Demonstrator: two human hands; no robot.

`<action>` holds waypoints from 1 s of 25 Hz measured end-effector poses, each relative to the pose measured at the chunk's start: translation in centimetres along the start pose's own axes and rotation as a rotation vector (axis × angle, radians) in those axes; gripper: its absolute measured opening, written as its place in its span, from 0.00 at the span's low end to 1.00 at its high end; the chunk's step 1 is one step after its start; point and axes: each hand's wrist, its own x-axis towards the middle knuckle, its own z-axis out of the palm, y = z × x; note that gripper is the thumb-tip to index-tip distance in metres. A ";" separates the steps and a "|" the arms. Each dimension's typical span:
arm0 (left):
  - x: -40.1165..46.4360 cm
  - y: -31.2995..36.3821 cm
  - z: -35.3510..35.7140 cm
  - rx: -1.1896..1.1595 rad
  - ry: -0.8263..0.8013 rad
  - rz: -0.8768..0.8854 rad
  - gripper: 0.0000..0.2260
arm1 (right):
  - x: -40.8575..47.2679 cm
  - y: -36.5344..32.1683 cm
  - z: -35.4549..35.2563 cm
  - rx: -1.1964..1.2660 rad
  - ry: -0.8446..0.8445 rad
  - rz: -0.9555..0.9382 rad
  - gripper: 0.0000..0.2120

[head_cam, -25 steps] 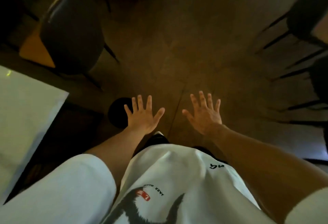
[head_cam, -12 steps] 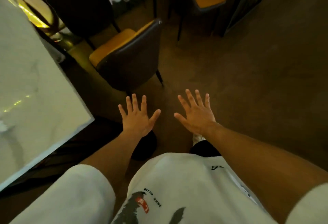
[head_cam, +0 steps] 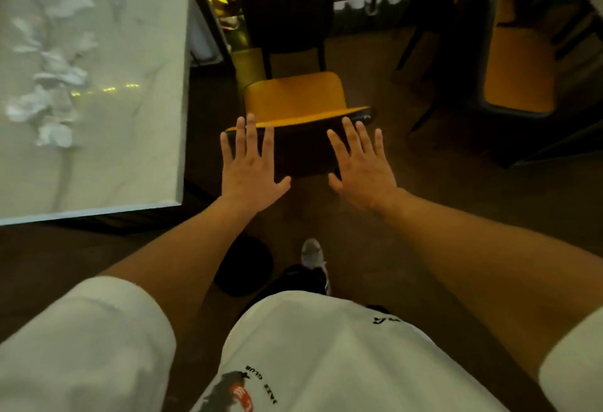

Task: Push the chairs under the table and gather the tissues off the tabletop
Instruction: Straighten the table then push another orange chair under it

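A chair with an orange seat and a dark back stands straight ahead of me, to the right of the white marble table, its back towards me. My left hand and my right hand are spread open, palms down, over the top of the chair's dark back; whether they touch it I cannot tell. Several crumpled white tissues lie scattered on the left part of the tabletop. Neither hand holds anything.
A second orange-seated chair stands at the right, with dark legs of other furniture around it. A dark chair back faces me beyond the orange seat. My shoe is on the brown floor, beside a dark round object.
The view has swung left and forward: the chair moved from upper left to right under my hands, and the tabletop with its tissues has come into view. Both hands stayed spread open.
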 end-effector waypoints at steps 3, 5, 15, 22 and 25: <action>5.5 -0.9 1.2 0.037 0.003 -0.011 0.56 | 6.3 1.0 -0.6 -0.047 -0.001 -0.124 0.46; 9.4 -1.3 2.2 0.040 -0.130 0.006 0.57 | 9.8 1.9 -0.6 -0.064 -0.071 -0.130 0.48; 17.6 -1.4 3.1 -0.265 -0.739 0.110 0.25 | 17.6 3.4 -0.8 -0.027 -0.528 -0.262 0.20; 16.0 -1.2 2.1 -0.278 -0.637 0.073 0.09 | 17.9 4.1 -0.1 0.004 -0.502 -0.387 0.16; 15.5 -0.5 1.5 -0.254 -0.631 0.016 0.08 | 18.3 4.2 0.0 0.010 -0.526 -0.379 0.14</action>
